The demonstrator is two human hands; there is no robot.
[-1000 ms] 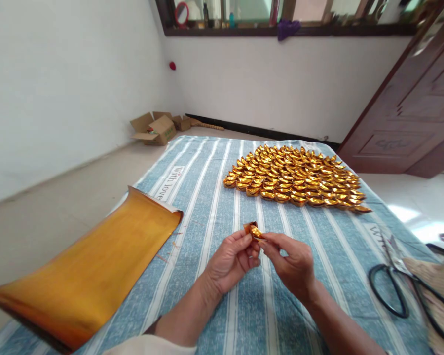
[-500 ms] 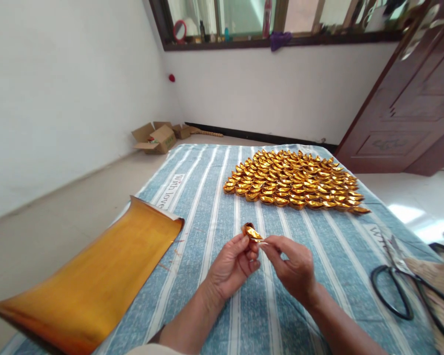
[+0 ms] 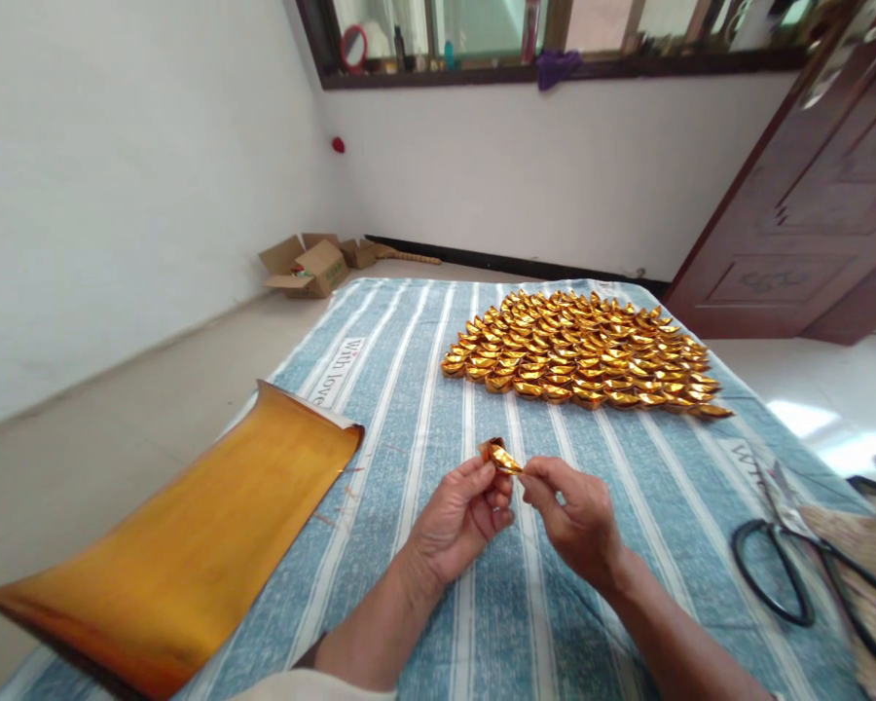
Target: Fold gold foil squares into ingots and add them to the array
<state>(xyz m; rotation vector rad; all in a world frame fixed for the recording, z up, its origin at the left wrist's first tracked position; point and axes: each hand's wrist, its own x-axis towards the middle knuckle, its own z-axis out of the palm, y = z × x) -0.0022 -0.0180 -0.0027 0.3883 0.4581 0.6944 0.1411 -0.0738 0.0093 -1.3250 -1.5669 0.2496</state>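
A small folded gold foil paper ingot is held up over the striped cloth. My left hand pinches its left side between thumb and fingers. With thumb and forefinger, my right hand grips the pointed right end of the same piece. Beyond the hands, many finished gold paper ingots lie packed in rows on the cloth. To the left a stack or sheet of gold foil paper lies with its far edge curled.
Black-handled scissors lie at the right on the blue and white striped cloth, beside a beige fabric item. Open cardboard boxes stand on the floor at the far left. A brown door is at the right.
My right hand has shifted slightly right along the tip of the paper ingot, which now shows more of its gold face. My left hand keeps its hold. The view has tilted slightly.
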